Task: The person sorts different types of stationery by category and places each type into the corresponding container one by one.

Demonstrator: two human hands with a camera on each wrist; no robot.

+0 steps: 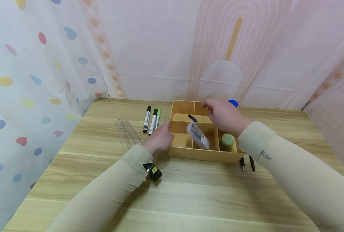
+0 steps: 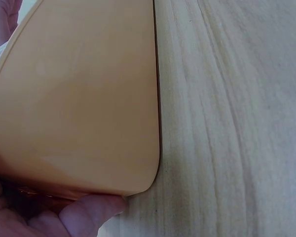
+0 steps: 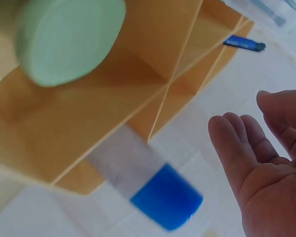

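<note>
A tan compartment box (image 1: pixel 206 155) stands on the table. My left hand (image 1: pixel 160 138) holds its left wall near the front corner; fingers lie against the outside in the left wrist view (image 2: pixel 89 212). My right hand (image 1: pixel 227 116) is over the back right of the box, fingers loosely bent, nothing between them, as the right wrist view shows (image 3: pixel 271 163). Near it is a blue-capped clear item (image 3: pixel 167 197). A dark blue pen (image 1: pixel 192 118) leans in a back compartment. In front, a clear plastic case (image 1: pixel 198 136) leans over a divider, beside a green-topped object (image 1: pixel 227 140).
Left of the box lie black-capped markers (image 1: pixel 146 120), a green-capped marker (image 1: pixel 158 116) and clear rulers (image 1: pixel 126 132). Two dark pens (image 1: pixel 252 163) lie by the front right corner of the box. A patterned curtain (image 1: pixel 160 48) hangs behind the table.
</note>
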